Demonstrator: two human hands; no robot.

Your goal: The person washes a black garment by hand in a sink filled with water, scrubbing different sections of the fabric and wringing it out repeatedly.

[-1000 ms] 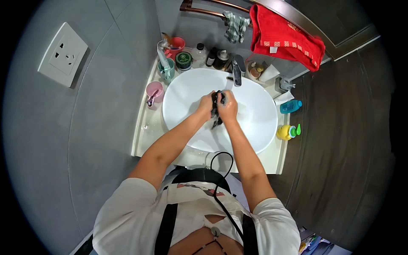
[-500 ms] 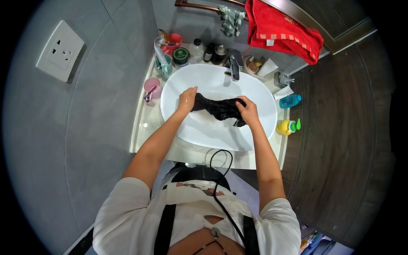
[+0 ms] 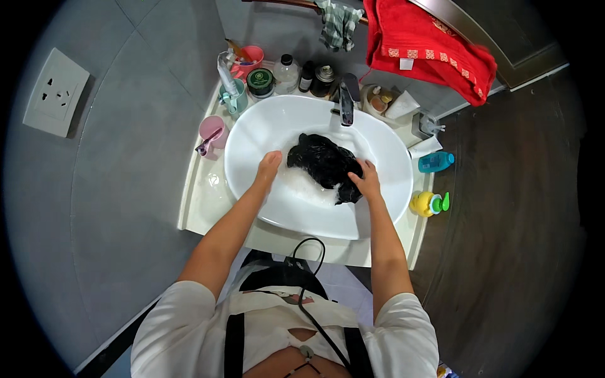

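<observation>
A wet black cloth lies bunched in the white oval sink, with suds and cloudy water around it. My left hand is over the sink's left side, apart from the cloth, its fingers stretched out and empty. At the cloth's right edge, my right hand has thumb and fingers closed on the fabric. The cloth's exact kind cannot be made out. Behind it stands the dark faucet.
Left of the sink are a pink cup and a teal cup. Jars and bottles line the back. On the right stand a blue bottle and a yellow pump bottle. A red towel hangs above.
My left hand has let go of the cloth and moved left. The cloth, stretched between both hands before, now lies bunched lower in the sink. The view has shifted slightly.
</observation>
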